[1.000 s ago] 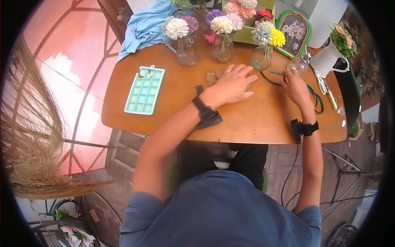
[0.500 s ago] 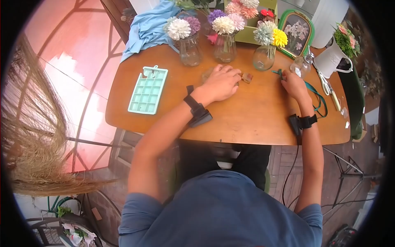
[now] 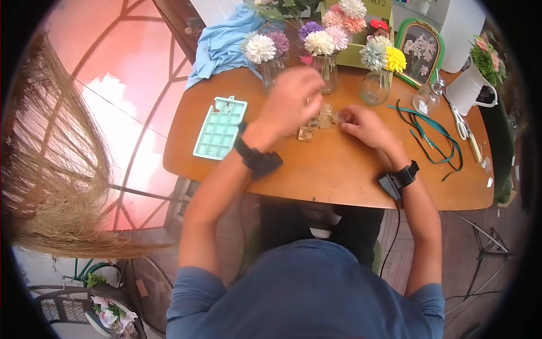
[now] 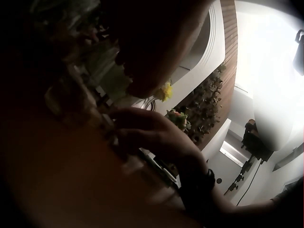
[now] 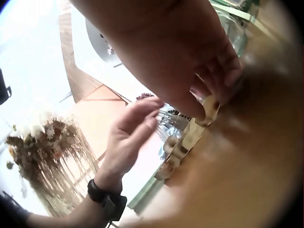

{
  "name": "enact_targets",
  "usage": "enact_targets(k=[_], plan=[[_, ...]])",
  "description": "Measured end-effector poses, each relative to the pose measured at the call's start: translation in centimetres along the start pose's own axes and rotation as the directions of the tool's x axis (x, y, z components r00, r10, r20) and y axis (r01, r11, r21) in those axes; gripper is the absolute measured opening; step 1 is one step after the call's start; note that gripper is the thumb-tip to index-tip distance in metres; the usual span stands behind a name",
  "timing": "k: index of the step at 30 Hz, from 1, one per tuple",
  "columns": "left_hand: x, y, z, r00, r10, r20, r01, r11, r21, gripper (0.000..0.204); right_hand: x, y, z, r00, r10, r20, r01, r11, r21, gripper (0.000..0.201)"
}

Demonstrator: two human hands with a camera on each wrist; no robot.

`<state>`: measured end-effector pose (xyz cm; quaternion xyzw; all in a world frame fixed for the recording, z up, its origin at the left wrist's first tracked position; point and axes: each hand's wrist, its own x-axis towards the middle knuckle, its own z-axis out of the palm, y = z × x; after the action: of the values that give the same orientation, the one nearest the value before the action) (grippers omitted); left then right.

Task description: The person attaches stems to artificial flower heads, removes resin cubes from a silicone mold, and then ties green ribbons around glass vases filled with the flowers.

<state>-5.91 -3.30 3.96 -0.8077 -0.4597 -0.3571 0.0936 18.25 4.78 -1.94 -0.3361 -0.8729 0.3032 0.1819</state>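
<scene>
Several small translucent amber cubes (image 3: 326,120) lie grouped on the wooden table in the head view. My right hand (image 3: 368,130) is at the right side of the group, thumb and fingers pinching one cube (image 5: 210,105), as the right wrist view shows. More cubes (image 5: 191,137) line up beside it there. My left hand (image 3: 287,106) hovers over the left of the group, blurred, its fingers loosely bent and holding nothing visible. Left of it lies a mint-green ice cube tray (image 3: 219,134) with a broken corner. The left wrist view is dark.
Glass vases (image 3: 375,89) with pompom flowers stand along the back. A green ribbon (image 3: 435,138) lies at the right, near scissors (image 3: 460,121) and a white pitcher (image 3: 466,93). Behind them stands a green-framed picture (image 3: 420,53). Blue cloth (image 3: 223,48) is heaped at the back left.
My right hand has left the green ribbon and moved left to the cubes. My left hand, earlier low over the cubes, has lifted and shifted left, uncovering them.
</scene>
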Motion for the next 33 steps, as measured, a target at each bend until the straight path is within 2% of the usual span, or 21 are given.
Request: enact_targets(k=[1,3,6,7,9,10,13,16,19,20,23,26,28,29,30,33], plan=[[0.9,-0.6,-1.7,0.992,-0.004,-0.128,0.005,1.0,0.007,0.032,0.0,0.4,0.4,1.0,-0.001,-0.017,0.003,0.997,0.082,0.032],[3.0,-1.4,-4.9,0.946,-0.013,-0.324,0.113,0.95,0.291,0.04,0.0,0.9,0.4,1.0,0.001,-0.025,0.004,0.977,0.211,0.029],[5.1,-5.6,-6.2,0.952,0.008,-0.307,0.166,0.827,0.537,0.05,-0.1,1.2,0.2,1.0,0.008,-0.02,-0.002,0.949,0.317,0.025],[5.3,-6.6,-6.2,0.967,-0.129,-0.218,0.218,0.863,0.456,0.053,-0.1,1.5,0.4,1.0,0.005,-0.03,0.004,0.947,0.322,0.024],[5.6,-8.1,-5.7,0.931,-0.364,0.006,0.346,0.888,0.302,0.059,-0.2,1.6,0.1,0.999,-0.005,-0.05,0.021,0.942,0.336,0.023],[5.7,-8.5,-5.4,0.901,-0.427,0.074,0.378,0.858,0.348,0.058,-0.3,1.5,0.1,0.998,-0.011,-0.057,0.03,0.937,0.348,0.022],[5.2,-11.2,-4.7,0.949,-0.313,0.042,0.277,0.89,0.363,0.051,-0.5,1.3,0.1,0.996,-0.014,-0.092,0.046,0.936,0.35,0.021],[6.0,-9.5,-5.8,0.949,-0.314,-0.015,0.303,0.899,0.317,0.041,-0.4,1.2,0.0,0.995,-0.012,-0.102,0.045,0.942,0.333,0.021],[6.6,-9.3,-7.6,0.961,-0.127,-0.245,0.213,0.906,0.367,0.033,-0.3,1.0,-0.1,0.988,-0.02,-0.155,0.078,0.923,0.377,0.022],[6.9,-9.2,-8.2,0.951,0.002,-0.309,0.12,0.919,0.375,0.026,-0.3,0.9,-0.2,0.983,-0.021,-0.18,0.093,0.911,0.401,0.022],[7.6,-2.5,-9.8,0.93,-0.009,-0.367,0.113,0.958,0.263,0.026,-0.9,-0.6,-0.9,0.973,-0.013,-0.229,0.133,0.846,0.516,0.03],[6.5,1.5,-6.5,0.969,-0.025,-0.245,0.036,0.999,0.037,0.028,-1.6,-2.5,-1.4,0.928,-0.132,-0.35,0.316,0.778,0.543,0.04],[5.5,3.5,-2.7,0.989,-0.045,-0.138,0.027,0.991,-0.13,0.028,-2.0,-2.5,-1.0,0.951,-0.165,-0.262,0.29,0.768,0.57,0.046],[5.1,4.5,-0.9,0.991,-0.094,-0.097,0.073,0.976,-0.203,0.027,-2.2,-2.7,-0.9,0.958,-0.183,-0.222,0.281,0.765,0.579,0.049],[4.9,4.9,1.2,0.987,-0.101,-0.123,0.068,0.966,-0.248,0.027,-2.5,-4.1,-0.4,0.967,-0.111,-0.229,0.243,0.671,0.7,0.046],[4.6,5.5,4.4,0.982,-0.186,-0.032,0.166,0.932,-0.321,0.036,-1.7,-1.0,-0.6,0.992,-0.12,0.042,0.052,0.687,0.725,0.039]])
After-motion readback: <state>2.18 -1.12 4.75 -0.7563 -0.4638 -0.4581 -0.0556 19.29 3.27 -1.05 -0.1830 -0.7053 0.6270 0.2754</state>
